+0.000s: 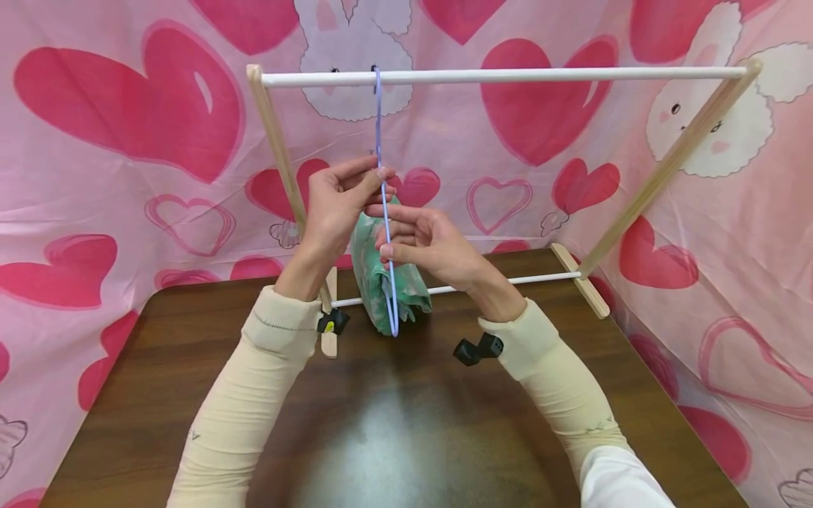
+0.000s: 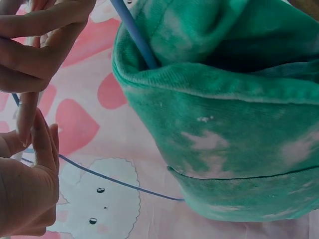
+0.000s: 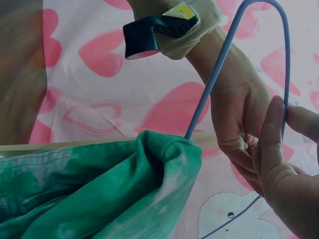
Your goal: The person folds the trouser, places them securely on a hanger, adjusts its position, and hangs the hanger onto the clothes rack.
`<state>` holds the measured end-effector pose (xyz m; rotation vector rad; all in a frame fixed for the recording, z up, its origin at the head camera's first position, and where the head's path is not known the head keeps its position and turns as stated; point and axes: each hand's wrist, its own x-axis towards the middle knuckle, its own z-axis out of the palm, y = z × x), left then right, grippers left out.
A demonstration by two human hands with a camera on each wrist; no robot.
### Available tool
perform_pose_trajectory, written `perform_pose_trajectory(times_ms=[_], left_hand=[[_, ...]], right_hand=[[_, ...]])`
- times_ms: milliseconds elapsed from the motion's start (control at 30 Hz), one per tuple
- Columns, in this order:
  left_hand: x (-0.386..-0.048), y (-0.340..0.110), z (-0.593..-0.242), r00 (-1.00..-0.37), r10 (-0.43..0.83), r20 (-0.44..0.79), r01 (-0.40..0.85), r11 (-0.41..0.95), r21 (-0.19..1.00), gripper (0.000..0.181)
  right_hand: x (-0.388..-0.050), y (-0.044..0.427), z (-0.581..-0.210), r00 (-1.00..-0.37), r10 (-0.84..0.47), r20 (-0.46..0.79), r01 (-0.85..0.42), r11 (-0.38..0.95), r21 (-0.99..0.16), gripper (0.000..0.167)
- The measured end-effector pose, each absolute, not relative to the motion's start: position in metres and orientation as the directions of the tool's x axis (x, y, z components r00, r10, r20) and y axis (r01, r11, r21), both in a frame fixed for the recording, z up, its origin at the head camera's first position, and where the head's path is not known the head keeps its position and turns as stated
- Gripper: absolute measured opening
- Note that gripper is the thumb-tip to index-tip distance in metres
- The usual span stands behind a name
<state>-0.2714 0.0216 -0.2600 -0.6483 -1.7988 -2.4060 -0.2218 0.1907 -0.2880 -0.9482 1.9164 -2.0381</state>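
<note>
A thin lavender-blue clothes hanger (image 1: 378, 113) hangs by its hook from a white rail, turned edge-on to the head view. A green garment with pale blotches (image 1: 371, 275) is draped over it; in the left wrist view the hanger wire (image 2: 134, 32) runs into the garment's folds (image 2: 224, 129). My left hand (image 1: 339, 204) pinches the hanger just below its hook, thumb against the wire. Lower down, my right hand (image 1: 441, 247) holds the sloping wire between thumb and fingers, its index finger stretched out. The right wrist view shows the wire's bent end (image 3: 261, 2) above the right hand (image 3: 291, 169).
The white rail (image 1: 540, 74) spans a wooden-legged rack standing on a dark brown table (image 1: 508, 437). A lower white bar (image 1: 540, 279) joins the rack's feet behind the garment. Pink heart-and-rabbit cloth (image 1: 438, 134) encloses the back and sides. Small black cameras (image 1: 479, 348) sit on both wrists.
</note>
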Motion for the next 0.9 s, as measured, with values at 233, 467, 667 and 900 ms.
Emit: perform_pose_trajectory(times_ms=[233, 467, 667, 900], left_hand=[[-0.268, 0.020, -0.260, -0.915, 0.187, 0.358, 0.292, -0.306, 0.906, 0.033], [-0.263, 0.017, -0.263, -0.911, 0.197, 0.362, 0.293, -0.306, 0.906, 0.036], [-0.253, 0.012, -0.275, -0.884, 0.186, 0.430, 0.391, -0.210, 0.896, 0.043], [-0.243, 0.001, -0.307, -0.758, 0.040, 0.651, 0.647, -0.077, 0.759, 0.031]], right_hand=[[-0.221, 0.190, -0.291, -0.788, -0.533, 0.307, -0.249, -0.181, -0.952, 0.057], [-0.221, 0.188, -0.294, -0.803, -0.511, 0.307, -0.252, -0.174, -0.952, 0.054], [-0.217, 0.185, -0.300, -0.832, -0.466, 0.301, -0.262, -0.147, -0.954, 0.050], [-0.215, 0.194, -0.321, -0.813, -0.443, 0.377, -0.395, -0.055, -0.917, 0.046]])
